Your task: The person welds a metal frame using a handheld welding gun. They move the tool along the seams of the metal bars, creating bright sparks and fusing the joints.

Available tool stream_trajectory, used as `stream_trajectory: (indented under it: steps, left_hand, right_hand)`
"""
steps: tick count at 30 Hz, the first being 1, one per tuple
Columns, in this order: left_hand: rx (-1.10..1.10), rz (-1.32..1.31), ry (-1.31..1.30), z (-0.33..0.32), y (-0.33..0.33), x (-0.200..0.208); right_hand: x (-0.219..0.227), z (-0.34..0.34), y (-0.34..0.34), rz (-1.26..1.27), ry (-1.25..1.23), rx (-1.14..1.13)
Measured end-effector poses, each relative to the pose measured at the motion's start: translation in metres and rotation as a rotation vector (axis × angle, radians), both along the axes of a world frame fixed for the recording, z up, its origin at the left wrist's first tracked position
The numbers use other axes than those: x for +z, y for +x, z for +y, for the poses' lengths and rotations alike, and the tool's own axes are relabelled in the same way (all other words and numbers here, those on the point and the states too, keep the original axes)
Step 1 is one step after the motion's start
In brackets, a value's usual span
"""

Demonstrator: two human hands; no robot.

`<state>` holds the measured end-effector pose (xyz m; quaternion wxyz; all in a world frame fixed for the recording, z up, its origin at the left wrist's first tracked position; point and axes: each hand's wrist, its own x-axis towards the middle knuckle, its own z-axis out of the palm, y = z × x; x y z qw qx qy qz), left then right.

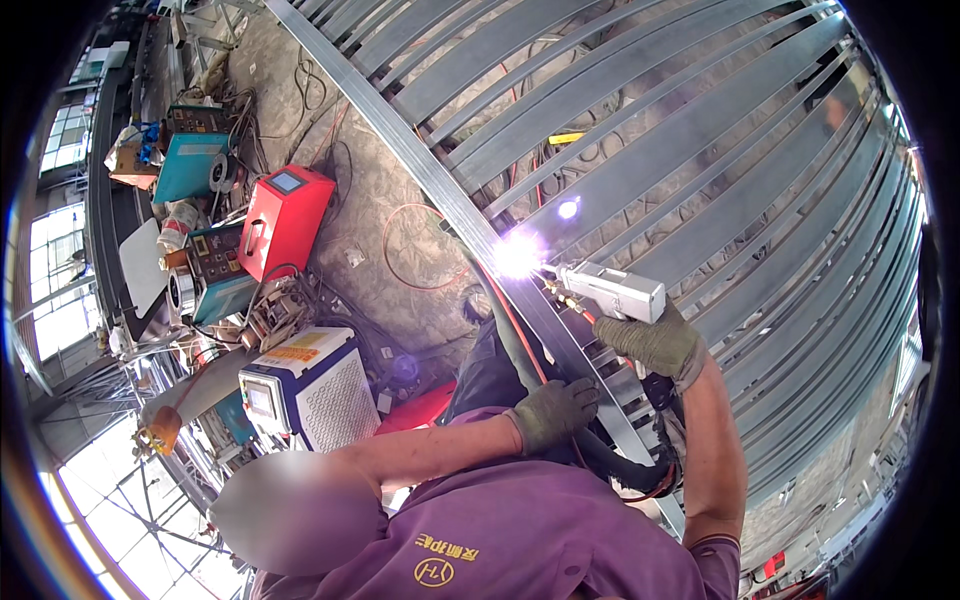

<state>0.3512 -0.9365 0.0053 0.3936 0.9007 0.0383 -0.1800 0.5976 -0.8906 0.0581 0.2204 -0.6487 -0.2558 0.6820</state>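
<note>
My right hand [655, 345], in a green-grey work glove, is closed around a silver handheld welding gun [615, 290]. The gun's tip meets a long metal rail [385, 125], where a white-violet glare [520, 255] hides the contact point. Many flat grey metal bars [640, 160] run off from this rail to the right. My left hand [558, 412], gloved alike, lies with its fingers stretched toward the rail's near part, beside a thick dark hose [610, 460]. Nothing shows in its fingers.
On the left stand a red machine box [290, 220] with a small screen, a white-and-blue machine [315, 390], and teal machines [190, 165] with wire spools. Cables and an orange-red hose [385, 250] trail over the concrete floor. A yellow object [566, 138] lies beneath the bars.
</note>
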Motion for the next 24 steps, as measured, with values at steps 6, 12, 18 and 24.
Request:
stream_trajectory:
  steps: [6, 12, 18, 24]
  left_hand:
    - [0.001, 0.003, 0.008, 0.003, 0.000, 0.006]
    - [-0.010, 0.012, 0.016, 0.003, 0.000, 0.008]
    - [-0.010, 0.008, 0.007, 0.002, 0.000, 0.006]
    - [-0.003, 0.016, 0.000, 0.001, 0.001, 0.005]
  right_hand:
    - [0.007, 0.002, -0.001, -0.026, 0.015, 0.024]
    - [0.005, 0.000, -0.001, 0.002, 0.054, -0.009]
    - [0.002, -0.003, 0.000, -0.013, 0.014, 0.010]
    - [-0.002, -0.008, 0.000, -0.022, 0.059, 0.003]
